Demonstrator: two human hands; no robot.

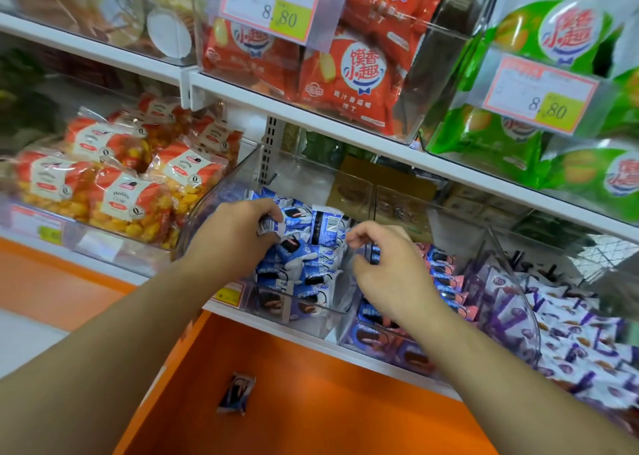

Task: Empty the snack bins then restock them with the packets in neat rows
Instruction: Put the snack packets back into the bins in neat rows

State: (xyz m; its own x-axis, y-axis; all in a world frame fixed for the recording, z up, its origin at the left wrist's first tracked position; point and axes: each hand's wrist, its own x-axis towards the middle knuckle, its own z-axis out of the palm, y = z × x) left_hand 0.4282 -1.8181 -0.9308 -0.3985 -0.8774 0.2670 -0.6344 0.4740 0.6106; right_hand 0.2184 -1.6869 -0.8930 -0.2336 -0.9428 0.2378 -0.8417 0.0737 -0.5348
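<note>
- Two hands reach into one clear bin [214, 209] on the lower shelf [363, 342]; the left hand [235, 237] has its fingers curled round a small blue-and-white packet [271, 227] at the top of the pile.
- The right hand [387, 268] hovers at the bin's right side with its fingers loosely curled; whether it pinches anything cannot be told, as the fingertips are turned away.
- Many blue-and-white packets [304, 264] lie in that bin, jumbled at the back and standing more or less on edge toward the front.
- Just to the right, a second bin holds pink-edged packets [446, 281] standing in a tidy file, and beyond it a third holds purple-and-white packets [570, 323] heaped loosely.
- One stray packet [236, 394] lies alone on the orange ledge [311, 402] below the shelf, well apart from the bins.
- To the left, bags of yellow snacks [114, 185] fill another bin; above, red bags [345, 74] and green bags [518, 84] sit behind price tags [273, 3].
- By my judgement this is the restocking step in the blue bin: packets are being set into rows, not taken out.
- The next move calls for standing the held packet upright against its neighbours, and later picking up the stray one.
</note>
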